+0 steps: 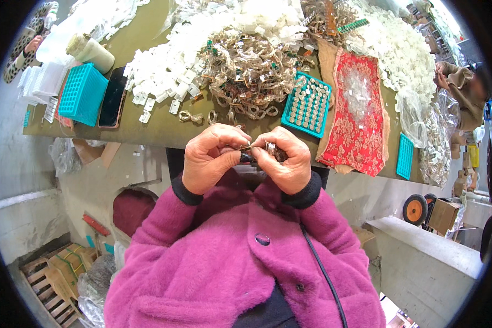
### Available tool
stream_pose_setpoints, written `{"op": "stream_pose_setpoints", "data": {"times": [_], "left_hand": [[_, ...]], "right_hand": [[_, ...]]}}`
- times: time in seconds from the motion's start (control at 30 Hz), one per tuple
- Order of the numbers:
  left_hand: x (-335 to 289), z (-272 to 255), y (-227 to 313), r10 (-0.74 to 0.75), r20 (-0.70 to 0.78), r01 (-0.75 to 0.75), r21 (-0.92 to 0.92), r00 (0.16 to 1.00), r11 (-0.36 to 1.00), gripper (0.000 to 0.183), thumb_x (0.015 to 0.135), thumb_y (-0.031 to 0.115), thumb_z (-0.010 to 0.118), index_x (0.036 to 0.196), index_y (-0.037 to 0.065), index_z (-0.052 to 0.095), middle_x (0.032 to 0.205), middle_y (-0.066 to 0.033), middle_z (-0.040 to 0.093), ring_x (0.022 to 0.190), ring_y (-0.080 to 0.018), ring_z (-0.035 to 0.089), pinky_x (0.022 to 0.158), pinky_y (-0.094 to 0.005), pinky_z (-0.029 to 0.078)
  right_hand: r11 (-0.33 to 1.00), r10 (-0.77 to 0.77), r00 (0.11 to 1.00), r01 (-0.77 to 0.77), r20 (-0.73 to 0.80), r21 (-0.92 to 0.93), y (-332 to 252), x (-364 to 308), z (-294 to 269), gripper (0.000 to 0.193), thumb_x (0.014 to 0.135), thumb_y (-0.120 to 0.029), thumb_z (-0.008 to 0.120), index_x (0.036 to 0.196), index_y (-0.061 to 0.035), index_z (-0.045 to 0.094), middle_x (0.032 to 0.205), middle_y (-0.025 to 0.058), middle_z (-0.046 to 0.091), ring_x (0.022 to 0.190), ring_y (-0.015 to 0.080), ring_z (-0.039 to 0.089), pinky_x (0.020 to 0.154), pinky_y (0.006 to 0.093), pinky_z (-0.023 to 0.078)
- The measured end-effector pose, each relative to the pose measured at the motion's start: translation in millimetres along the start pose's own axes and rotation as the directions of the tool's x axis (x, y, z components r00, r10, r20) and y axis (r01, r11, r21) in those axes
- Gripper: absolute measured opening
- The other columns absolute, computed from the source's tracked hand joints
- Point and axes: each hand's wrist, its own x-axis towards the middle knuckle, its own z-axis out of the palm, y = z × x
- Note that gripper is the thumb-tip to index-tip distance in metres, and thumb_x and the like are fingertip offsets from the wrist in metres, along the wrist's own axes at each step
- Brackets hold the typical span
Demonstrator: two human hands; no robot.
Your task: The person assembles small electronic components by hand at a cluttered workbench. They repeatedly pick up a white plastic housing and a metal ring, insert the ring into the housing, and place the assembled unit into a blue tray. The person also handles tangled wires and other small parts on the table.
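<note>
Both hands meet in front of my chest at the table's near edge. My left hand (pixel 210 156) is closed, thumb and forefinger pinching a small brass-coloured piece (pixel 245 147). My right hand (pixel 286 159) is closed too, its fingertips on the same piece, with a small wire coil (pixel 277 152) tucked in its fingers. A small dark part below the piece is mostly hidden by my fingers. Beyond my hands lies a heap of coiled thin wires (pixel 251 74) with small green and orange boards among them. A teal tray (pixel 323 116) of round silvery discs sits right of it.
White plastic pieces (pixel 167 68) are heaped behind and left. Stacked teal trays (pixel 85 93) and a phone (pixel 113 98) lie at left. On the right are a red floral cloth (pixel 355 142) with small clear pieces and another teal tray (pixel 405 157). Another person's sleeve (pixel 464 90) shows at far right.
</note>
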Motion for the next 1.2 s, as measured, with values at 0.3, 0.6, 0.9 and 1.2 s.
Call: {"op": "stream_pose_setpoints", "data": {"times": [0.3, 0.6, 0.9, 1.2], "left_hand": [[-7, 8, 6, 0.206, 0.093, -0.225, 0.486, 0.974, 0.845, 0.017, 0.079, -0.008, 0.079, 0.093, 0.003, 0.075, 0.101, -0.008, 0.071, 0.081, -0.0127, 0.068, 0.07, -0.0259, 0.057], [-16, 5, 17, -0.047, 0.119, 0.014, 0.261, 0.992, 0.965, 0.021, 0.077, -0.009, 0.078, 0.094, 0.003, 0.075, 0.105, -0.007, 0.066, 0.09, -0.0128, 0.065, 0.073, -0.0254, 0.054], [32, -86, 26, 0.377, -0.217, 0.093, 0.943, 0.9, 0.319, 0.019, 0.083, 0.009, 0.074, 0.102, 0.005, 0.071, 0.098, -0.0144, 0.069, 0.09, -0.033, 0.067, 0.08, -0.0422, 0.054], [44, -109, 23, 0.459, 0.064, -0.027, 0.996, 0.886, -0.086, 0.024, 0.076, 0.007, 0.074, 0.1, 0.009, 0.073, 0.101, -0.0111, 0.069, 0.099, -0.0331, 0.064, 0.092, -0.043, 0.051]], "right_hand": [[0.988, 0.021, 0.999, -0.015, 0.034, -0.157, -10, -11, -15, 0.009, 0.078, 0.0, 0.071, 0.086, -0.0026, 0.07, 0.076, 0.0067, 0.061, 0.063, 0.0156, 0.058, 0.058, 0.029, 0.046], [0.995, -0.096, 0.99, 0.093, 0.099, 0.036, -11, -20, -11, 0.02, 0.082, 0.007, 0.076, 0.101, -0.0001, 0.075, 0.091, 0.0098, 0.068, 0.078, 0.0158, 0.067, 0.066, 0.0273, 0.053], [0.973, 0.121, 0.991, -0.131, 0.063, 0.189, -1, -34, -1, 0.013, 0.092, 0.011, 0.066, 0.101, 0.0026, 0.067, 0.093, 0.0057, 0.059, 0.068, 0.0092, 0.06, 0.06, 0.0232, 0.048], [0.979, 0.138, 0.99, -0.14, 0.023, 0.145, 2, -36, 1, 0.01, 0.093, 0.009, 0.064, 0.098, 0.0013, 0.065, 0.091, 0.0049, 0.057, 0.065, 0.0094, 0.058, 0.059, 0.0233, 0.047]]}}
